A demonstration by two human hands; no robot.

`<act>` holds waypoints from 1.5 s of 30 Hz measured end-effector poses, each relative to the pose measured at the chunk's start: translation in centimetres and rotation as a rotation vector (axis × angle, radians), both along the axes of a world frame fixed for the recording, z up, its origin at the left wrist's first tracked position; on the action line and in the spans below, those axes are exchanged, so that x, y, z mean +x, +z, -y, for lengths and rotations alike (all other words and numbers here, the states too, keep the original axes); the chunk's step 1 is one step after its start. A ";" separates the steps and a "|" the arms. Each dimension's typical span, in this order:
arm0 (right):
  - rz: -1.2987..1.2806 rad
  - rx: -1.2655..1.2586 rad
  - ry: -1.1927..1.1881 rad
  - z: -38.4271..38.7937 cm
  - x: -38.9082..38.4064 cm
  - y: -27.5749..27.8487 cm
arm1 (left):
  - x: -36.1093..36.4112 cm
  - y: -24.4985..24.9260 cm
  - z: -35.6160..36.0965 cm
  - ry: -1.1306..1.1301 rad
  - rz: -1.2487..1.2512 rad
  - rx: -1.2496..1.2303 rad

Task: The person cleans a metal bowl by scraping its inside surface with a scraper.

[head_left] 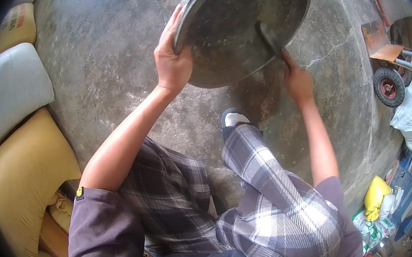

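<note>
Basin [225, 45] tilted over floor [94, 46], L grip [173, 67] clenched on its L rim, R grip [298, 84] round dark tool [270, 39] at its R side. Basin prob. stiff, bulky, a bit heavy; best held by opp. rims

And here's the basin [215, 41], big, round and dark grey, light specks scattered across its broad face. It's tipped up on a steep slant above the floor [96, 72], its thick rim gripped on the left by the left hand [171, 69], its top out of view. Over at its lower right edge, there's the tool [269, 39], dark, slim and slightly curved, slanting across the face, its lower end in the right hand [298, 83]; its exact kind is unclear.
</note>
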State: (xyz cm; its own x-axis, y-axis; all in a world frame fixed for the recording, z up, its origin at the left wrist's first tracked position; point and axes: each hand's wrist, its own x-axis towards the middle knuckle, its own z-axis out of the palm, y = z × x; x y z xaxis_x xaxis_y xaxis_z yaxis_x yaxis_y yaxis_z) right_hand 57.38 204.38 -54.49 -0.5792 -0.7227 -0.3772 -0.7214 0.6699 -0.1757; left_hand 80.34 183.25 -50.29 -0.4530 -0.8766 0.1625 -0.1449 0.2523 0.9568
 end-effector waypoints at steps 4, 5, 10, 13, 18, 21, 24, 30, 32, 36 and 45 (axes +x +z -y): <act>-0.022 -0.171 0.002 -0.6 4.9 -2.2 | -0.6 0.0 -0.4 -0.048 -0.020 -0.130; -0.067 -0.414 0.148 -1.2 7.2 -3.1 | -0.7 0.1 -0.2 -0.047 -0.027 -0.137; 0.051 -0.299 0.190 -0.9 1.6 -0.3 | 0.7 -0.7 0.2 -0.036 0.060 -0.049; 0.061 0.030 -0.190 0.2 0.6 0.9 | 0.6 -0.4 -0.1 -0.046 0.100 -0.040; 0.380 -0.412 0.017 -1.2 9.0 -2.1 | 1.1 -1.0 -0.4 -0.011 0.067 -0.076; 0.506 -0.087 0.080 -1.2 3.7 -0.4 | 3.4 -2.1 -0.4 -0.026 0.155 -0.033; 0.309 -0.047 -0.171 0.3 0.7 1.8 | 4.2 -2.6 -0.4 -0.046 0.183 -0.038; 0.595 -0.420 -0.224 1.4 13.3 -1.4 | 3.4 -3.3 -2.0 0.068 0.034 0.106; 0.716 -0.306 -0.162 1.7 11.6 0.2 | 4.1 -3.5 -1.9 0.057 0.049 0.164; 0.397 -0.223 -0.035 0.3 6.1 -2.5 | 4.1 -3.6 -1.5 0.037 0.020 0.135; 0.412 -0.280 -0.114 0.2 9.6 -0.1 | 3.0 -2.9 -2.7 -0.026 0.021 0.148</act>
State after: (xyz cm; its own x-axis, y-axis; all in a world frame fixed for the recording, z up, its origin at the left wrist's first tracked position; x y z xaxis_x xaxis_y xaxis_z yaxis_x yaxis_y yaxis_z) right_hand 67.02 204.20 -54.55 -0.5044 -0.7694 -0.3918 -0.4796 0.6270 -0.6138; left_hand 83.34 185.99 -53.23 -0.4775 -0.8783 0.0227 -0.1606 0.1126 0.9806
